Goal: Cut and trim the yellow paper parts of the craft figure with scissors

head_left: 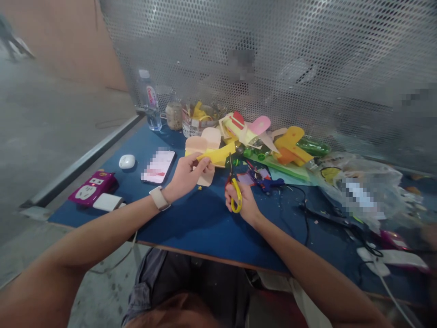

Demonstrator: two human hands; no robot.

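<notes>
My left hand (191,174) pinches a strip of yellow paper (220,154) above the middle of the blue table. In my right hand (243,200) is a pair of scissors (235,193) with yellow handles, its blades pointing up close to the paper's right end. Whether the blades touch the paper I cannot tell. Pale pink and cream card pieces (210,138) lie just behind the yellow strip. A small yellow star-shaped scrap (200,187) rests on the table below my left hand.
Left on the table (201,223) are a phone (159,166), a white case (127,161) and a purple power strip (94,187). A water bottle (150,100) and a scrap-filled tub (200,119) stand behind. Coloured paper shapes (292,145), a plastic bag (368,182) and black scissors (327,215) lie right.
</notes>
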